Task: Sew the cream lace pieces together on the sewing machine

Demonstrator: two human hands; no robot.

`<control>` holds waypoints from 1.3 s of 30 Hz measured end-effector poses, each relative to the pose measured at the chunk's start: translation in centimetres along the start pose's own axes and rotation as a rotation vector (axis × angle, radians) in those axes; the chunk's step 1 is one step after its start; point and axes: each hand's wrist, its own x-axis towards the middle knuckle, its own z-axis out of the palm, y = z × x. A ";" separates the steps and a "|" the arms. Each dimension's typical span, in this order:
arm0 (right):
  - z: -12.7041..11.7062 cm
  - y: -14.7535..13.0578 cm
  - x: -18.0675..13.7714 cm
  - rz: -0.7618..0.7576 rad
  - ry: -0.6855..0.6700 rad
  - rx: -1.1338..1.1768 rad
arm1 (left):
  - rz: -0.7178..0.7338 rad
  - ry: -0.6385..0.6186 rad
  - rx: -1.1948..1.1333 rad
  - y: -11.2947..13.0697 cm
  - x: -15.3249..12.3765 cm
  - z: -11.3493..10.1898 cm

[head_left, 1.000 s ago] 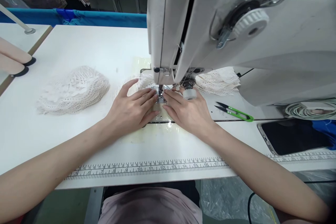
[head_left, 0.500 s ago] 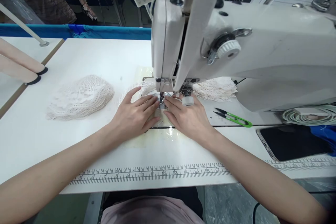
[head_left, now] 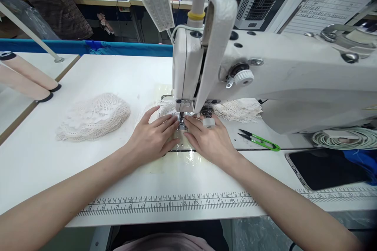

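At the sewing machine [head_left: 188, 62], my left hand [head_left: 154, 135] lies flat with its fingers spread, pressing on white lace [head_left: 166, 108] left of the presser foot [head_left: 182, 123]. On the other side of the foot, my right hand [head_left: 210, 137] rests palm down, its fingers stretched toward the needle area. The machine head partly hides its fingertips and the lace beneath. A loose heap of white lace [head_left: 96, 117] lies on the left of the table, and a folded stack of lace [head_left: 240, 110] sits behind my right hand.
Green-handled thread snips [head_left: 260, 141] lie right of my right hand. Beyond them are a dark phone [head_left: 326, 168] and a coil of pale cord [head_left: 344, 138]. Two thread cones [head_left: 29, 76] lie at the left. A ruler strip [head_left: 176, 204] runs along the front edge. Another person [head_left: 55, 4] is behind.
The camera view has tilted up, so everything sits lower and more of the background shows. Both hands keep nearly the same place beside the presser foot.
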 end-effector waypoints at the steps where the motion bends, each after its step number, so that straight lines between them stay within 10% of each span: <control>1: 0.0 0.0 0.0 -0.001 -0.003 -0.001 | 0.000 0.001 -0.005 0.0 0.0 0.0; 15: -1.3 -1.0 0.0 -0.166 -0.013 0.215 | -0.115 -0.095 0.038 -1.8 -0.6 -1.1; 22: -2.2 -1.4 -0.1 -0.185 0.222 0.096 | 0.038 0.052 0.099 -1.8 -0.1 -2.2; 39: -1.3 -1.3 -0.2 0.091 -0.161 0.026 | 0.123 -0.041 -0.074 -1.2 -0.4 -0.4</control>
